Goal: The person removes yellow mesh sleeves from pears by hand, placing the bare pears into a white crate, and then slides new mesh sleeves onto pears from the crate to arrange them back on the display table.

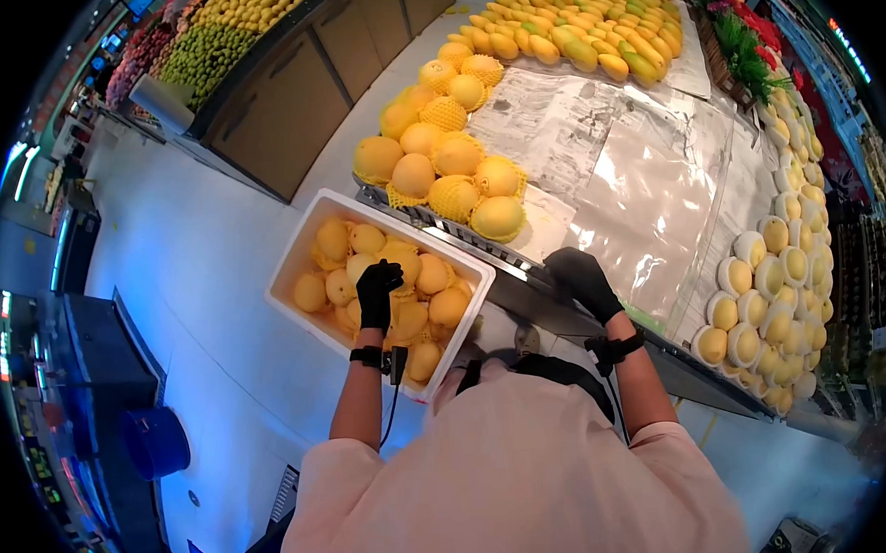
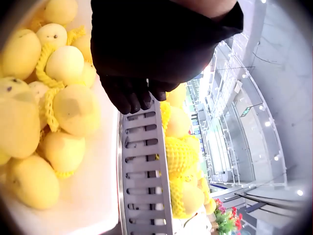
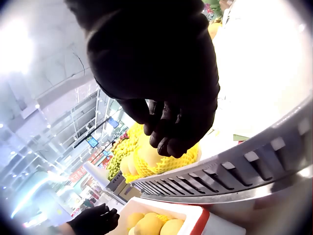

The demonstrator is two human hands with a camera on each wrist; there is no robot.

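Note:
My left hand (image 1: pixel 377 294), in a black glove, hovers over a white foam box (image 1: pixel 401 231) holding several round yellow mangoes (image 2: pixel 77 110), some in yellow foam nets. Its fingers hang loosely curled with nothing between them, near the grey slatted guard (image 2: pixel 164 188) in the left wrist view. Also gloved in black, my right hand (image 1: pixel 582 282) is above the display stand's front edge. Loosely bent, its fingers (image 3: pixel 166 129) hold nothing visible. In the right wrist view they overlap netted mangoes (image 3: pixel 149 157) behind the guard.
Netted mangoes (image 1: pixel 414 176) are piled on the stand's left corner. Beyond lie long yellow mangoes (image 1: pixel 580 23), and pale-collared round fruit (image 1: pixel 775 292) lines the right side. A clear plastic sheet (image 1: pixel 648 208) covers part of the stand. A blue bin (image 1: pixel 157 442) stands on the floor.

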